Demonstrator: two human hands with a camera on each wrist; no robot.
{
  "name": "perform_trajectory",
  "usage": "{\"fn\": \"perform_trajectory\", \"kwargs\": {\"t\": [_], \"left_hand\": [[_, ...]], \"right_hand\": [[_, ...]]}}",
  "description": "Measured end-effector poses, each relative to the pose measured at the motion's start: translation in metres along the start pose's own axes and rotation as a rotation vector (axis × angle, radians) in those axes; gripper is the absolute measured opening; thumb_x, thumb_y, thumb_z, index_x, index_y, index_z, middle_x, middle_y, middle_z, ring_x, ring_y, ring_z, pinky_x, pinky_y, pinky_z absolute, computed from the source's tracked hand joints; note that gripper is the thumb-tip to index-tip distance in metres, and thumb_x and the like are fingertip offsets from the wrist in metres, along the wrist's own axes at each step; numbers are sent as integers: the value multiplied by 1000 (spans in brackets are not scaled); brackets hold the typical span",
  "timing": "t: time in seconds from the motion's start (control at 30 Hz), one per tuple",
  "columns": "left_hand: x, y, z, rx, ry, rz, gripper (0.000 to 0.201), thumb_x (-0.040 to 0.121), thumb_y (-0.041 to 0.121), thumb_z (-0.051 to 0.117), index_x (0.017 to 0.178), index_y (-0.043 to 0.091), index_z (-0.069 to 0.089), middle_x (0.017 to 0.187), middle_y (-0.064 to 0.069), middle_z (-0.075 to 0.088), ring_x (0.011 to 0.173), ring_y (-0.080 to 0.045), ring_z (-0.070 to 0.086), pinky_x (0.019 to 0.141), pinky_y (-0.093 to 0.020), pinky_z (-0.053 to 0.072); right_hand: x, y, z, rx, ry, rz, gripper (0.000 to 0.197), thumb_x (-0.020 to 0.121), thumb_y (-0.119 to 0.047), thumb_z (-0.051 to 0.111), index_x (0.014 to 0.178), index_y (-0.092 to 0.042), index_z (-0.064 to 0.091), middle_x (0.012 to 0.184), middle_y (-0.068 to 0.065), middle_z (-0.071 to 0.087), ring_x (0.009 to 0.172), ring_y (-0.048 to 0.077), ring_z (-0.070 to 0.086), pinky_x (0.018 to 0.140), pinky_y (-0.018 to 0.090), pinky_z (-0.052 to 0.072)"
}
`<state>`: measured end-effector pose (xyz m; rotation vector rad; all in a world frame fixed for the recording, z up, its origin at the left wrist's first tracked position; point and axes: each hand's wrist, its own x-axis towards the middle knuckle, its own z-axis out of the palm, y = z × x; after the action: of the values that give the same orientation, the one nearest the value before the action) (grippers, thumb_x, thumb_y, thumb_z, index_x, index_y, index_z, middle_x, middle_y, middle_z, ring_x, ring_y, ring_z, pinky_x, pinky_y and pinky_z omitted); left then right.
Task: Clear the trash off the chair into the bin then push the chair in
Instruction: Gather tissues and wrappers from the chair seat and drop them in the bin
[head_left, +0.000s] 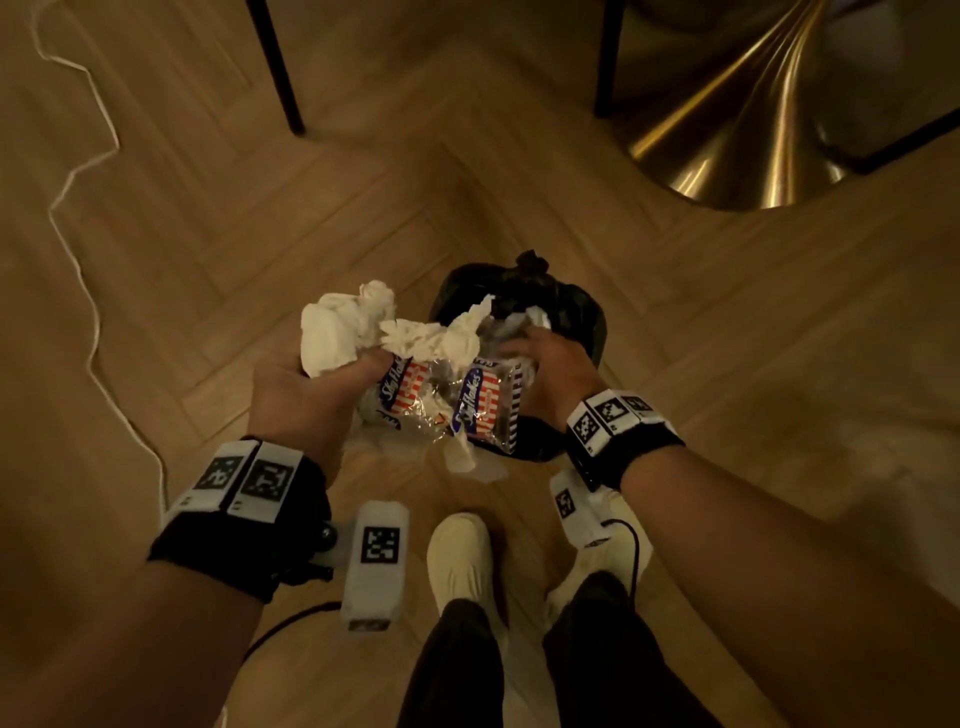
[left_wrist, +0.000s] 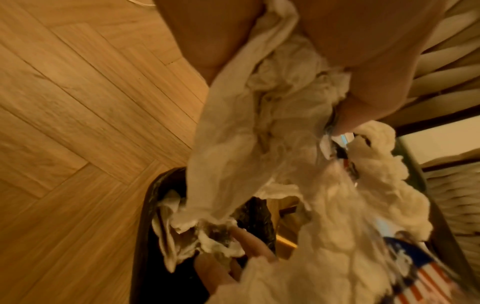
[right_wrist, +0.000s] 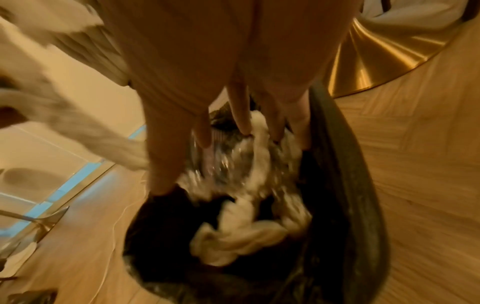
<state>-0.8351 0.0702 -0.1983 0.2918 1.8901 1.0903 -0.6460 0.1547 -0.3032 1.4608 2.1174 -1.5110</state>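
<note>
black-lined round bin (head_left: 582, 317): near rim hidden behind crumpled white tissues and striped snack wrappers (head_left: 415, 364) | right hand (head_left: 545, 364): fingertips buried in trash, right wrist view motion-blurred | gold flared table base (head_left: 727, 130): top cut off | black chair legs (head_left: 278, 67): seat out of frame

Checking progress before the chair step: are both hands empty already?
No, the left hand grips white tissues and the right hand holds crumpled wrappers over the bin.

Floor: herringbone wood floor (head_left: 208, 260).
I see the black-lined bin (head_left: 587, 317) under my right hand (head_left: 545, 364), white cord (head_left: 88, 234) trailing past my left hand (head_left: 306, 395).
</note>
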Motion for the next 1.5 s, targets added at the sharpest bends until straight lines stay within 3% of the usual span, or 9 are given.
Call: {"fn": "perform_trajectory", "kwargs": {"t": [0.17, 0.27, 0.37, 0.43, 0.5, 0.63, 0.83, 1.03, 1.5], "left_hand": [[1, 5, 24, 269, 34, -1, 19, 70, 17, 79, 87, 21, 71, 78, 3, 72, 80, -22, 71, 76, -41, 59], [4, 14, 53, 574, -21, 64, 56, 68, 30, 78, 120, 19, 60, 103, 3, 66, 90, -16, 61, 74, -30, 49], [14, 7, 88, 672, -84, 68, 64, 71, 26, 77, 130, 21, 51, 104, 6, 55, 98, -13, 53, 81, -23, 38], [26, -9, 109, 819, -124, 80, 67, 69, 30, 78, 129, 19, 50, 119, -7, 56, 110, -26, 56, 84, -25, 39], [38, -28, 120, 951, -234, 0, 82, 64, 43, 79, 135, 24, 42, 139, -11, 42, 124, -31, 46, 100, -32, 40], [41, -48, 125, 1053, -424, -115, 93, 51, 61, 79, 133, 40, 41, 150, -6, 35, 137, -28, 35, 111, -45, 36], [14, -27, 103, 1066, -346, -18, 54, 73, 40, 74, 123, 28, 56, 122, -3, 60, 110, -24, 57, 86, -24, 42], [-78, 51, 71, 1099, -546, 16, 22, 83, 21, 65, 105, 18, 67, 101, -4, 70, 91, -21, 64, 80, -29, 51], [-324, 184, 32, 1400, -1092, 413, 8, 87, 18, 65, 94, 20, 67, 97, -4, 63, 89, -18, 58, 79, -29, 44]], "right_hand": [[-61, 2, -20, 126, 90, 43, 23, 79, -12, 71, 102, -14, 71, 97, -1, 72, 86, 9, 63, 68, 9, 44], [-118, 17, -25, 249, 113, 131, 15, 82, -13, 69, 96, -16, 72, 88, 2, 74, 77, 8, 66, 73, 21, 53], [-168, 48, -26, 322, 93, 295, 16, 78, -29, 73, 77, -42, 66, 82, -3, 73, 72, 1, 65, 70, 16, 51], [-193, 68, -28, 363, 56, 367, 10, 74, -44, 73, 70, -43, 65, 84, -6, 71, 77, 5, 65, 71, 6, 45], [-216, 86, -32, 323, 16, 414, 9, 83, -29, 69, 78, -35, 65, 85, -12, 69, 79, 2, 62, 69, -1, 40], [-248, 115, -40, 330, 68, 498, 16, 83, -17, 69, 77, -31, 65, 86, -14, 66, 81, 0, 60, 71, 15, 46], [-265, 109, -55, 330, 65, 569, 9, 85, -25, 67, 92, -22, 69, 93, -7, 69, 87, 8, 63, 72, 19, 46], [-330, 45, -95, 245, 121, 614, 13, 88, -27, 62, 99, -23, 67, 107, 1, 70, 97, 17, 64, 89, 29, 49], [-719, -74, -87, 426, 666, 927, 9, 86, -24, 61, 79, -23, 67, 78, 0, 69, 76, 18, 65, 72, 30, 49]]}}
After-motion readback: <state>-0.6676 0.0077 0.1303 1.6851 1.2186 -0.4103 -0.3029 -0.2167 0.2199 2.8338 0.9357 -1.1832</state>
